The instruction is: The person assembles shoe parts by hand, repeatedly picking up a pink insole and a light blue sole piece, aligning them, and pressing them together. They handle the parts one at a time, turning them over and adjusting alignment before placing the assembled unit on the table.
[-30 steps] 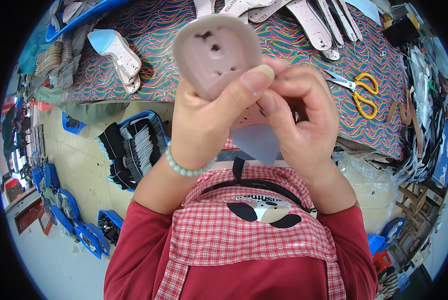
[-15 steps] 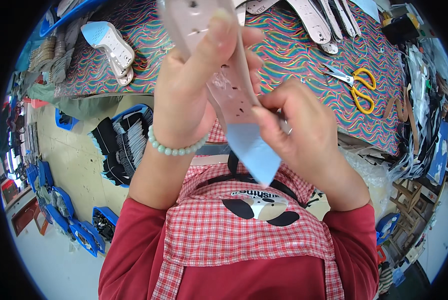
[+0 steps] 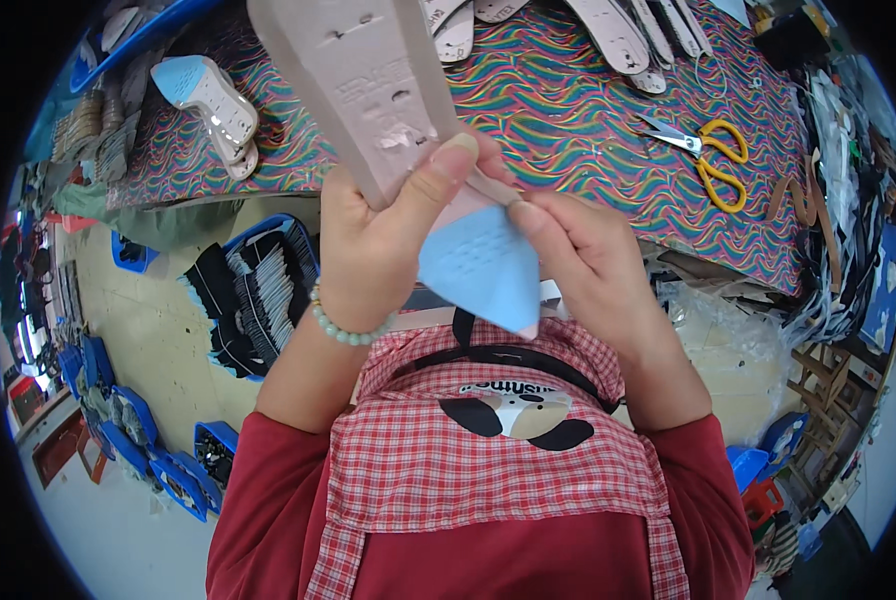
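A pale pink shoe insole (image 3: 383, 90) with a pointed blue toe part is held up in front of me, the toe aimed down at my apron. My left hand (image 3: 388, 225) is closed around its middle, thumb lying on the upper face. At the insole's right edge, just above the blue part, my right hand (image 3: 583, 245) pinches the edge material between thumb and fingers. Whether a separate strip is in that pinch is hard to make out. Small dark marks and holes run down the pink face.
Yellow-handled scissors (image 3: 713, 160) lie spread on the patterned tablecloth (image 3: 568, 130). More insoles rest at the far right (image 3: 608, 40) and far left (image 3: 218, 110). Below the table's left, a blue crate (image 3: 298, 235) holds dark pieces. Strips (image 3: 828, 230) hang at the right.
The insole has tilted and its toe has risen slightly. My left hand has slid down nearer the blue part, and my right hand has shifted along the edge beside it.
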A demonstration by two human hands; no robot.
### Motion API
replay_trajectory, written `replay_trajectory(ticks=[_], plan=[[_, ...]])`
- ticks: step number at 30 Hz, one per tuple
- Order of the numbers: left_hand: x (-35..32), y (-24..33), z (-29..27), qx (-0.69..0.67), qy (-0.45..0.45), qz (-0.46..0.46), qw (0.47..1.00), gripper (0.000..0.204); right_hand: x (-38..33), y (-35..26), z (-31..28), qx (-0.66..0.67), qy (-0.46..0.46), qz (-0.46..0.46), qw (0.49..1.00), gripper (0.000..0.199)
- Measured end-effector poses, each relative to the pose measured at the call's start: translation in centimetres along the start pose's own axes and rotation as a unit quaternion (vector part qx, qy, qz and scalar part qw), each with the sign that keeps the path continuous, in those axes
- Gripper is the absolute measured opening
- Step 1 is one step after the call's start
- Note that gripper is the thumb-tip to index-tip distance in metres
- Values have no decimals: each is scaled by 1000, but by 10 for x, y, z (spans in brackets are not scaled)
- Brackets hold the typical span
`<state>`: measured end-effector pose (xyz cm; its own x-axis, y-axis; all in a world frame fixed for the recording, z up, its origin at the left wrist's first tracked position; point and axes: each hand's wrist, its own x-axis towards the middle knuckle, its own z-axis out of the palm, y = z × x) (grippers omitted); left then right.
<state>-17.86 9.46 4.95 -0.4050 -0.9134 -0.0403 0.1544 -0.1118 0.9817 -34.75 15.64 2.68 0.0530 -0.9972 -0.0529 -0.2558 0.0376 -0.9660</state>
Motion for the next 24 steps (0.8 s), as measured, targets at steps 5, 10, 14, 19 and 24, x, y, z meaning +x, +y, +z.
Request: replay_trajectory(ticks=[5, 10, 14, 19, 24], plan=[[2, 3, -9, 26, -28, -15, 999, 26, 15, -11, -1, -35, -62, -27, 997, 25], [8, -6, -32, -72, -216, 9, 974, 38, 11, -12, 21, 4, 11, -129, 992, 23], [6, 2, -61, -1, -167, -154, 974, 39, -8, 5, 19, -97, -60, -70, 991, 31], [1, 6, -124, -201, -355, -150, 901, 30, -2, 29, -58, -190, -27, -121, 974, 33], [9, 72, -165, -577, -176, 3, 798, 11, -17, 95, -194, -532, 162, -21, 831, 58]])
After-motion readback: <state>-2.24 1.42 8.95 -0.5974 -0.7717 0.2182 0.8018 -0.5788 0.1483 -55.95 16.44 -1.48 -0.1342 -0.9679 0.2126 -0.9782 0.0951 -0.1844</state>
